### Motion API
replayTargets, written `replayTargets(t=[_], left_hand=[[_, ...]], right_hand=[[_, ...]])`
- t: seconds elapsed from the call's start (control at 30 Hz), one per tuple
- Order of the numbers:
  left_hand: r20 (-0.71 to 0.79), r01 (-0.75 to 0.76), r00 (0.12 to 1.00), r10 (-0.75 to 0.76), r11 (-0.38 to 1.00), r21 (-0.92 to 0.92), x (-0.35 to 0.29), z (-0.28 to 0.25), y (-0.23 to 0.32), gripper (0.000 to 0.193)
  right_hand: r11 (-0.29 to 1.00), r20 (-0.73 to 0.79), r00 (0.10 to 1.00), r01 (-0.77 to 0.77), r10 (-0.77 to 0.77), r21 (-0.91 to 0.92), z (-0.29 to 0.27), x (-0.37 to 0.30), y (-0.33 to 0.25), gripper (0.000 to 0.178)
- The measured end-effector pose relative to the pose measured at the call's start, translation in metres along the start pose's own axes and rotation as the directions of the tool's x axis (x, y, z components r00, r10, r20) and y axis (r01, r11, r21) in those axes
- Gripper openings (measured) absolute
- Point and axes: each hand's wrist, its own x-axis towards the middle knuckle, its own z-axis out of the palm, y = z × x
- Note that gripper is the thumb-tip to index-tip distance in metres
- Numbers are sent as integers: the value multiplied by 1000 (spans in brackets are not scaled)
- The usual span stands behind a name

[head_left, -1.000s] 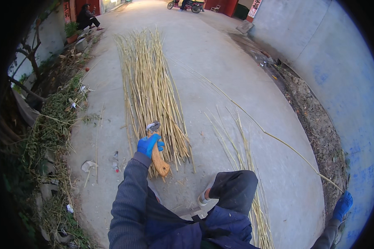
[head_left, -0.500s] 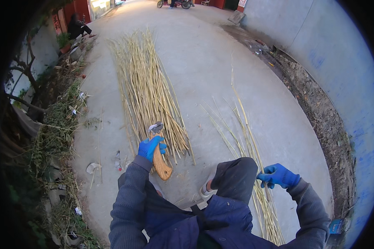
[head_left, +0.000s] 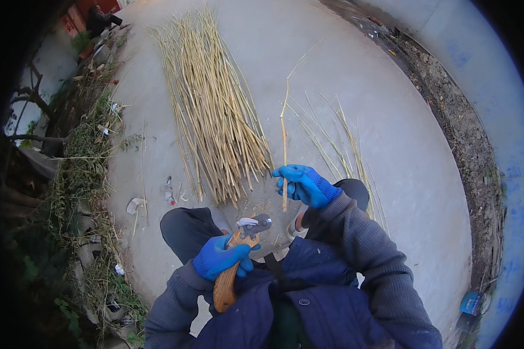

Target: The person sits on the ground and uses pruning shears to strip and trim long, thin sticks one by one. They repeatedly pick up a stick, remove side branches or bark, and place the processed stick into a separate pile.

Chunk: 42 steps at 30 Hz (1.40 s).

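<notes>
My left hand [head_left: 222, 257], in a blue glove, is closed around wooden-handled pruning shears [head_left: 225, 291] in front of my lap. Their short metal head points up and to the right. Higher and to the right, my gloved right hand [head_left: 304, 184] pinches a thin dry stalk [head_left: 284, 136] near its thick lower end. The stalk stands roughly upright, its fine, bent tip reaching away from me. Beyond my left knee lies a large sheaf of similar stalks [head_left: 212, 110], thick ends toward me. A looser bunch of stalks [head_left: 350, 139] lies at the right, partly hidden by my right arm and knee.
Grey concrete ground [head_left: 402, 163] spreads around me. Weeds and litter [head_left: 90, 168] line the left side, where a person [head_left: 99, 22] sits far off. Along the right runs a dirt strip [head_left: 448, 122] below a pale wall [head_left: 495, 87]. A blue package [head_left: 470, 303] lies at lower right.
My right hand has lifted the stalk from the right-hand bunch and brought it left, before me. My left hand has drawn the shears back toward my lap. The view has tilted down.
</notes>
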Motion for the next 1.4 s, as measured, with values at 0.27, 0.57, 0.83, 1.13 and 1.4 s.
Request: replayTargets(t=[0.27, 0.57, 0.83, 1.13, 1.4], left_hand=[[125, 105, 987, -97, 993, -55, 3, 7, -2, 36], [69, 69, 995, -67, 997, -40, 8, 12, -5, 34], [55, 52, 997, -58, 994, 98, 6, 23, -21, 33], [0, -19, 1000, 19, 989, 149, 5, 34, -41, 30], [54, -177, 983, 175, 823, 539, 20, 34, -44, 31]], right_hand=[[982, 108, 991, 98, -81, -161, 21, 5, -4, 39], [959, 94, 989, 131, -111, -249, 45, -6, 0, 46], [920, 217, 974, 140, -62, -367, 46, -30, 2, 41], [913, -248, 899, 395, -361, 103, 57, 45, -29, 42], [928, -382, 861, 372, -335, 24, 62, 28, -11, 43]])
